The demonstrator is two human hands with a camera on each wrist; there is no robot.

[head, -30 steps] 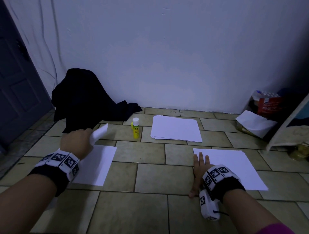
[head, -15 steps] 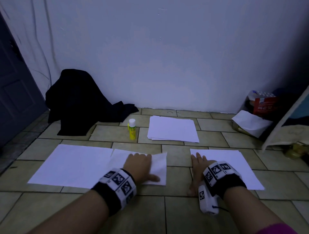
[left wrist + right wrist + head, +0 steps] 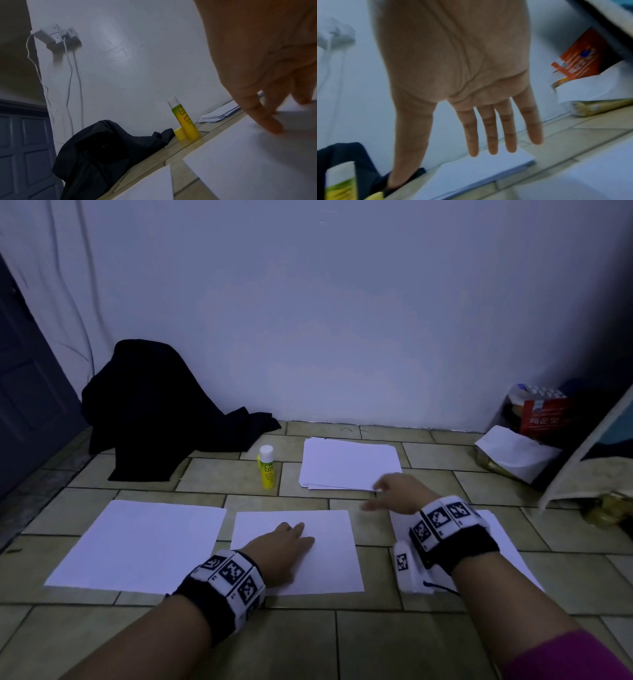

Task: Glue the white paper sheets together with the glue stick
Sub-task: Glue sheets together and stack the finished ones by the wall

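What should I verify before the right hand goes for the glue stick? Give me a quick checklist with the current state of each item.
1. Right hand free: ok, fingers straight, holding nothing, raised above the floor near the paper stack.
2. Left hand steadying the middle sheet: ok, resting flat on it.
3. Glue stick reachable and upright: ok, it stands on the tiles left of the stack.
4. Glue stick ready to apply: cannot tell; a small yellow piece sits at its base, a white tip shows on top.
5. Sheets overlapping for joining: not ok, the left sheet and middle sheet lie apart.
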